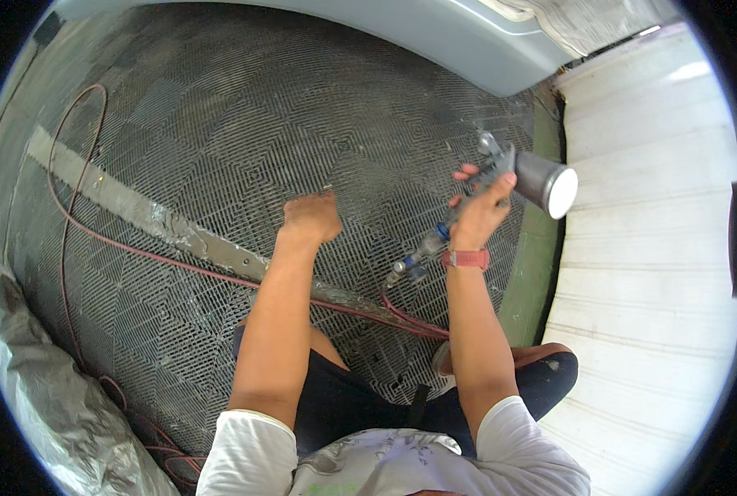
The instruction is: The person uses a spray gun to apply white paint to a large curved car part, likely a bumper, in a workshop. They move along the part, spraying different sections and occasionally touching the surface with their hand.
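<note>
My right hand [483,217] is closed round the handle of a paint spray gun [501,165], in the right part of the view. The gun has a dark grey cup [540,180] with a white end, tilted to the right. Below the grip, a blue-banded air fitting [425,248] joins the gun to a red hose [397,310]. A red band circles my right wrist. Stretched forward near the middle, my left hand [312,217] has its fingers curled in; whether something small is in them is hidden.
Dark ribbed grating [220,124] covers the floor, crossed by a grey strip [162,215]. The red hose loops along the left. A light blue-grey car body panel [435,33] curves across the top. A white wall [641,248] stands right; plastic sheeting [46,397] lies lower left.
</note>
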A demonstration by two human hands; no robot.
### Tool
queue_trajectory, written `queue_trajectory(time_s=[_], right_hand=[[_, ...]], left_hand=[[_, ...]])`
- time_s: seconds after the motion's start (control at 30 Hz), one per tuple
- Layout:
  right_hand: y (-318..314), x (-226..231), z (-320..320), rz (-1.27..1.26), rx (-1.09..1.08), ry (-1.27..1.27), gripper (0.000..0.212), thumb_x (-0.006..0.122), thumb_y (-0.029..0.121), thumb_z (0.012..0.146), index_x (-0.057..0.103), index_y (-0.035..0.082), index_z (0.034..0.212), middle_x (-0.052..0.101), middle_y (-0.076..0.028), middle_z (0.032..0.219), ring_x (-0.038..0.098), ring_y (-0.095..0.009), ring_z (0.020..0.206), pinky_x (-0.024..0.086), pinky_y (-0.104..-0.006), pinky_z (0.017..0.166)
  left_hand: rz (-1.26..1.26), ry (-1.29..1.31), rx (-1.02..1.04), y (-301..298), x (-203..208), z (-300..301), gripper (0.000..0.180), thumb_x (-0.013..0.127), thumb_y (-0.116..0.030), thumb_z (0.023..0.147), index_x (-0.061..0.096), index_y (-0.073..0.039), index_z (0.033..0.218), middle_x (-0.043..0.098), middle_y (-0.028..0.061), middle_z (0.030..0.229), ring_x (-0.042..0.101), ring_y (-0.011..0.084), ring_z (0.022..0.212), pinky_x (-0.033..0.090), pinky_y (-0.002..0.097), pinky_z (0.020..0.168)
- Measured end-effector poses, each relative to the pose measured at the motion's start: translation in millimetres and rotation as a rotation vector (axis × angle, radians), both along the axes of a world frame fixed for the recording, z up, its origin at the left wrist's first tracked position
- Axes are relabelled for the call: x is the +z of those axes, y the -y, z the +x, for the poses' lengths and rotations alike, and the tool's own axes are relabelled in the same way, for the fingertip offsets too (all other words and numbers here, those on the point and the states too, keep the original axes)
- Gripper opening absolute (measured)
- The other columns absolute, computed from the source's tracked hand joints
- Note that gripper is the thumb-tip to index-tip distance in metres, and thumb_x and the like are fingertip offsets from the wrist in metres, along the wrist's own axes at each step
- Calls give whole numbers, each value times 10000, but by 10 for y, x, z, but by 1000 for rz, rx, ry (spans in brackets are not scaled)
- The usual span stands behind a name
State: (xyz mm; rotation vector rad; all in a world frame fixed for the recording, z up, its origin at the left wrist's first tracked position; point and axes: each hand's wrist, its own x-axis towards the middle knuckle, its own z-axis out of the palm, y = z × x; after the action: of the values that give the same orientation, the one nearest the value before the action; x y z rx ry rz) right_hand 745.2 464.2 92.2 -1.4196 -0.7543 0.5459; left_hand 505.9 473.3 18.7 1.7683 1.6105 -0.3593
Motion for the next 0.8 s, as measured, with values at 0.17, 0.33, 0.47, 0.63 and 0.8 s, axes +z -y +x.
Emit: queue_trajectory(time_s=[0.17,0.33,0.47,0.63,0.8], right_hand=[[326,223,657,13,-259,21,677,360,603,1169,604,-12,1311,760,-138,1009,734,-196,821,498,-305,486],[289,367,629,33,-238,-56,680,368,611,1165,599,-7,1333,761,-135,996,744,-200,840,487,-316,473],[100,418,-10,-6,20,-69,698,372,623,1162,606,-11,1336,752,-132,970,736,-191,807,497,-300,472],[-169,442,-951,1,317,-12,733,390,636,1152,654,-34,1290,760,-129,940,732,-183,769,517,-292,469],[-451,524,-1652,24,527,-37,711,411,615,1154,673,-41,1236,768,-137,944,742,-178,764,516,-280,454]], left_hand=[[-28,-4,-49,-15,69,151,699,541,-135,976,478,-171,1671,504,132,1695,504,325,1547,415,520,1260],[-11,-13,-85,40,100,138,693,521,-151,989,466,-182,1679,522,132,1682,520,325,1533,424,526,1248],[-25,-38,-77,43,59,-13,674,514,-170,1005,460,-183,1677,574,140,1635,568,337,1489,460,504,1219],[6,-41,-21,179,84,-215,643,507,-183,1021,469,-177,1664,613,182,1585,605,351,1450,484,505,1196],[-19,-65,-3,231,169,-359,629,508,-228,1045,452,-169,1669,618,200,1574,605,354,1452,475,527,1198]])
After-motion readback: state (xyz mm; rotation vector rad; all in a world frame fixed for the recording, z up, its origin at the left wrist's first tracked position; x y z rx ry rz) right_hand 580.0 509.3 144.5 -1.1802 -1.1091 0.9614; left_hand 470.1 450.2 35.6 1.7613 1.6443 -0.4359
